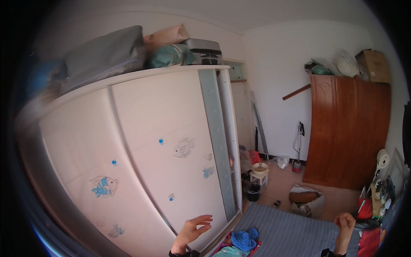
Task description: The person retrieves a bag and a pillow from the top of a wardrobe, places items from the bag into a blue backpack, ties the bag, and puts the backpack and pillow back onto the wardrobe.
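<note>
Low in the view, my left hand is raised in front of the white wardrobe, its fingers bent and apart from the thumb, holding nothing. My right hand is up at the lower right over the edge of the bed, fingers curled in, with nothing visible in them. Between the two hands lies a small heap of clothes: a blue cloth on top of a light green cloth. The heap rests on a grey striped bed sheet. Neither hand touches it.
Bags and a grey suitcase sit on the wardrobe. A brown wooden cabinet stands at the far right, with a cardboard box on top. On the floor are a black bin, a white stool and an open bag.
</note>
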`<control>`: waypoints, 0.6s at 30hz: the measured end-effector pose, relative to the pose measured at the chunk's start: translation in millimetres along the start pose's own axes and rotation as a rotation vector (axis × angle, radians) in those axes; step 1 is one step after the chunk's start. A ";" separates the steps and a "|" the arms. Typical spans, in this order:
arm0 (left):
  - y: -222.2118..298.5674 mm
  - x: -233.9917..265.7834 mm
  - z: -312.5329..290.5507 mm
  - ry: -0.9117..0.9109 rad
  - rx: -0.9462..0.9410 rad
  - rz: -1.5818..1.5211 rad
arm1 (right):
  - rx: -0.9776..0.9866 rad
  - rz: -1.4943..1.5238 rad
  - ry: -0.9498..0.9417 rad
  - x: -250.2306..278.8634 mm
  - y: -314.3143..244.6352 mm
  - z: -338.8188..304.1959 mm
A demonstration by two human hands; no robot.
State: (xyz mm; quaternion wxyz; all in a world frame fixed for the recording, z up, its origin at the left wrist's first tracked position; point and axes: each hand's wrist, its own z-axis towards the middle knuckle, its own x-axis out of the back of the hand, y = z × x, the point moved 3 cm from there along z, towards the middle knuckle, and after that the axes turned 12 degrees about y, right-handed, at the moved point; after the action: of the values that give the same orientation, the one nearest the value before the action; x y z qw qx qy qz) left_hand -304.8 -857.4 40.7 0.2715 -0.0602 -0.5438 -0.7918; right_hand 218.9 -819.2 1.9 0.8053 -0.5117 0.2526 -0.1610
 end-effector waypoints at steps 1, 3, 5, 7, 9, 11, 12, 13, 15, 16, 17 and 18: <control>-13.1 -24.2 10.9 -0.010 -0.015 -0.052 | 0.015 -0.026 0.030 8.2 9.1 7.5; -49.5 -101.9 28.4 -0.063 -0.044 -0.161 | 0.065 -0.022 0.119 41.6 36.8 18.3; -57.5 -188.5 50.5 -0.091 -0.096 -0.210 | 0.099 -0.081 0.113 67.3 59.4 45.3; -4.2 -157.6 135.6 -0.139 -0.172 -0.085 | 0.045 -0.096 0.129 -2.9 28.4 56.3; 3.2 -121.4 168.5 -0.136 -0.110 -0.135 | 0.016 -0.060 0.057 -68.5 10.9 77.7; 3.8 -205.7 179.5 -0.269 -0.072 -0.198 | 0.020 -0.086 0.055 -12.6 44.4 119.9; 12.4 -241.7 182.4 -0.313 -0.047 -0.196 | 0.007 -0.111 0.075 16.7 49.4 138.9; 27.6 -270.2 186.5 -0.343 -0.047 -0.188 | -0.008 -0.131 0.113 46.3 51.1 152.7; 59.4 -321.4 189.3 -0.369 -0.067 -0.193 | -0.022 -0.156 0.203 106.6 52.4 169.7; 71.4 -349.2 187.3 -0.363 -0.067 -0.200 | -0.022 -0.153 0.201 135.3 57.0 181.8; 80.7 -379.8 182.4 -0.357 -0.040 -0.200 | -0.029 -0.169 0.238 166.9 62.1 190.2; 93.2 -413.1 176.1 -0.390 -0.049 -0.207 | -0.048 -0.183 0.253 197.8 64.3 200.7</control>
State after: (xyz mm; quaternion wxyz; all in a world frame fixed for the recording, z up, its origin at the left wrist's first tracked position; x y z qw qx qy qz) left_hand 55.4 -573.7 27.2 0.0767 -0.1627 -0.5699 -0.8018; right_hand 495.9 -745.3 -34.2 0.7366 -0.5272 0.3079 -0.2910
